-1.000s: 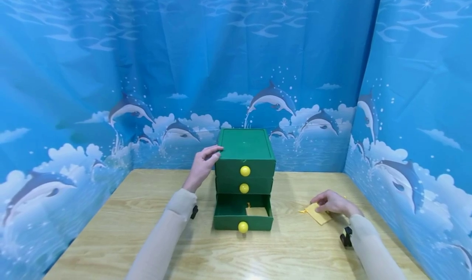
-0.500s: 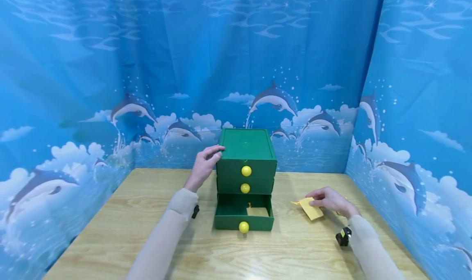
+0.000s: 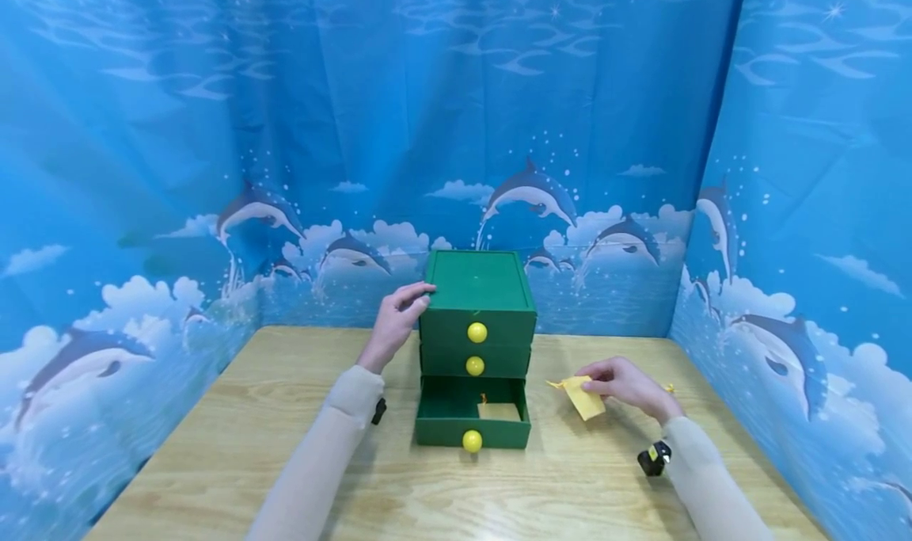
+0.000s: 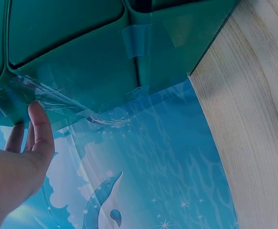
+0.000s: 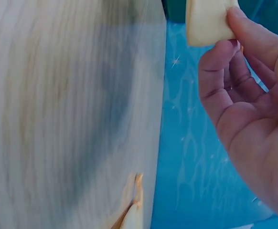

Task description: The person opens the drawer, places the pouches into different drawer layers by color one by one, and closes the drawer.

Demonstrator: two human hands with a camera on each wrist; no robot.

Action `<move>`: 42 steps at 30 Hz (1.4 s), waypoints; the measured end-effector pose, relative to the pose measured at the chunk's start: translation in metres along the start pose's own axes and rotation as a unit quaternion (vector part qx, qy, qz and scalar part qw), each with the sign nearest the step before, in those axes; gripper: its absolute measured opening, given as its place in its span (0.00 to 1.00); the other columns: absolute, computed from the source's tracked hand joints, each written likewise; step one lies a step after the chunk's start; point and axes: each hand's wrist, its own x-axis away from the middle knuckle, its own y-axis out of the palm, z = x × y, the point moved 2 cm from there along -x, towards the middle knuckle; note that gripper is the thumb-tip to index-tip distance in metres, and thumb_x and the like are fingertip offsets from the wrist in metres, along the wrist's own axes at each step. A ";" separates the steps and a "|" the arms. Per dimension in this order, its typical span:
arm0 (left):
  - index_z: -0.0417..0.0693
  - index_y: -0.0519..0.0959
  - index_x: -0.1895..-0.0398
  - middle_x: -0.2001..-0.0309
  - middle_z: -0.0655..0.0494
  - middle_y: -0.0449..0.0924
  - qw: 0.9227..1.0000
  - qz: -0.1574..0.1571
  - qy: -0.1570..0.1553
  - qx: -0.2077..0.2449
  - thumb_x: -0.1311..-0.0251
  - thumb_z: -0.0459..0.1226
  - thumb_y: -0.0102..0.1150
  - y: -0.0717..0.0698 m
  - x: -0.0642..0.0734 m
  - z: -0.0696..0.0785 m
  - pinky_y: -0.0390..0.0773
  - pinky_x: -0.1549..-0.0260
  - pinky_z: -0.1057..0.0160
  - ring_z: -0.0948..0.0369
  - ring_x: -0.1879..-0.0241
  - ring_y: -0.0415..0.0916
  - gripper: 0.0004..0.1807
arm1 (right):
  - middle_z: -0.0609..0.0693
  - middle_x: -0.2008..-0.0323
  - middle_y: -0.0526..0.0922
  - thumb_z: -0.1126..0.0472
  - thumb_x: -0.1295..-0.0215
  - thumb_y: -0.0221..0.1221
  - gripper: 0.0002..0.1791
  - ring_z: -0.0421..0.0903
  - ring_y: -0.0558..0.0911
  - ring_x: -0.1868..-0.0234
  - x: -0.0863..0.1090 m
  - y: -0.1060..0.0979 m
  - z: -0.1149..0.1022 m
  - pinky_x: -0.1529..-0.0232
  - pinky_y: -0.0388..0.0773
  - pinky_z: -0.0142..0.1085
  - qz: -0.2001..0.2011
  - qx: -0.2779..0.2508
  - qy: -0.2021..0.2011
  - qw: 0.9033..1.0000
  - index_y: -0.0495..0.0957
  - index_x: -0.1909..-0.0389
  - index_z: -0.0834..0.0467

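My right hand [image 3: 627, 384] pinches a small yellow drawstring pouch [image 3: 584, 399] between thumb and fingers, above the table right of the green drawer cabinet [image 3: 479, 281]. In the right wrist view the pouch [image 5: 209, 24] hangs from the fingertips. My left hand [image 3: 395, 324] rests its fingers against the cabinet's upper left edge; the left wrist view shows them touching the taped side [image 4: 81, 90]. The cabinet's bottom drawer [image 3: 435, 432] is pulled out. Inside lies a pale yellow pouch [image 3: 499, 411] with an orange cord, partly hidden by the drawer front.
Another drawstring pouch [image 5: 133, 217] lies on the wooden table [image 3: 570, 485] beyond the right hand, mostly cut off in the right wrist view. Yellow round knobs, such as the top one [image 3: 476, 333], stick out from the drawers. A blue dolphin curtain [image 3: 356, 129] encloses the table.
The right hand has gripped the yellow pouch and carried it left toward the cabinet, lifting it. The left hand stays at the cabinet's edge, and the drawer is unchanged.
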 end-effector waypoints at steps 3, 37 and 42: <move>0.54 0.78 0.39 0.30 0.52 0.66 1.000 -0.002 0.001 0.002 0.28 0.44 0.51 0.000 0.000 0.000 0.67 0.34 0.46 0.53 0.31 0.63 0.18 | 0.51 0.60 0.84 0.52 0.33 0.62 0.22 0.43 0.80 0.64 -0.002 0.002 -0.005 0.60 0.82 0.47 0.006 0.005 -0.003 1.000 0.80 0.45 0.62; 0.42 0.74 0.36 0.28 0.43 0.62 1.000 -0.021 -0.013 0.013 0.27 0.40 0.50 0.001 0.012 0.030 0.65 0.33 0.45 0.48 0.29 0.60 0.20 | 0.56 0.60 0.85 0.55 0.36 0.65 0.19 0.45 0.85 0.66 -0.008 0.024 -0.038 0.59 0.83 0.52 0.049 -0.031 -0.034 0.998 0.83 0.51 0.64; 0.43 0.75 0.36 0.28 0.43 0.62 1.000 -0.022 -0.014 0.012 0.27 0.40 0.50 0.001 0.012 0.030 0.65 0.33 0.45 0.48 0.30 0.61 0.20 | 0.53 0.63 0.86 0.54 0.37 0.65 0.17 0.46 0.84 0.66 -0.010 0.027 -0.039 0.60 0.83 0.53 0.054 -0.022 -0.033 0.998 0.84 0.53 0.61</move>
